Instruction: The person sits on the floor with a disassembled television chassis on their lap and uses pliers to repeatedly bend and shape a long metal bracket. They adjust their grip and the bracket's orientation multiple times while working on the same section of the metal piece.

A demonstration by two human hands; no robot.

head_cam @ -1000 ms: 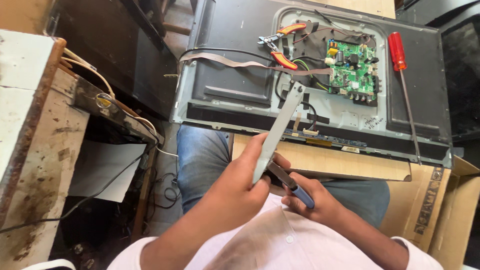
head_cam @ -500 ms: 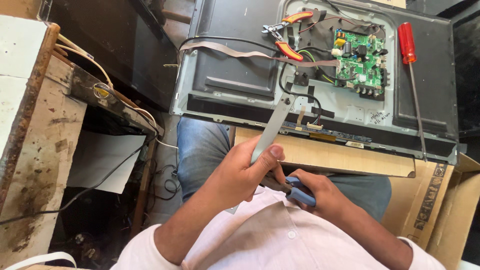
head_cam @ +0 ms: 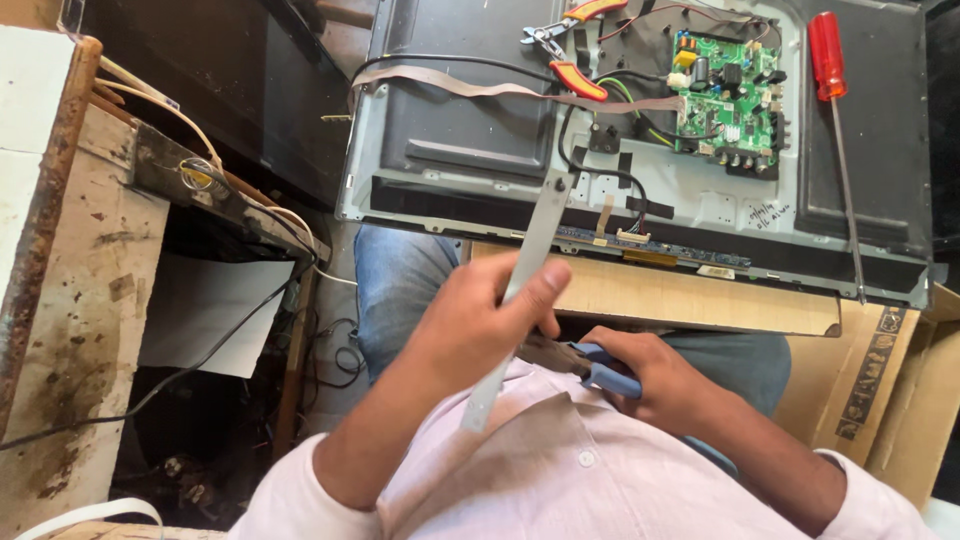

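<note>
A person in a pale pink shirt sits at the bottom of the frame with an opened flat-screen television (head_cam: 470, 120) lying back-panel-up across the lap and a cardboard box (head_cam: 880, 390). The left hand (head_cam: 475, 325), at centre frame, has its fingers curled closed around a long, thin grey metal strip (head_cam: 525, 265), the thumb pressed against its face; the strip runs diagonally from the shirt front up toward the lower edge of the television. Just to the right, the right hand (head_cam: 660, 375) is wrapped shut around the blue handles of a pair of pliers (head_cam: 585, 365), whose dark jaws point left and meet the strip beneath the left hand's fingers.

On the television's back, in the upper right of the frame, sits a green circuit board (head_cam: 725, 95). A red-handled screwdriver (head_cam: 835, 110) lies along the panel to the board's right, and orange-handled cutters (head_cam: 570, 45) rest at the top centre, beside a flat grey ribbon cable (head_cam: 450, 85). At far left stands a worn, stained wooden bench (head_cam: 70, 290) with loose wires (head_cam: 200, 170) trailing off it.
</note>
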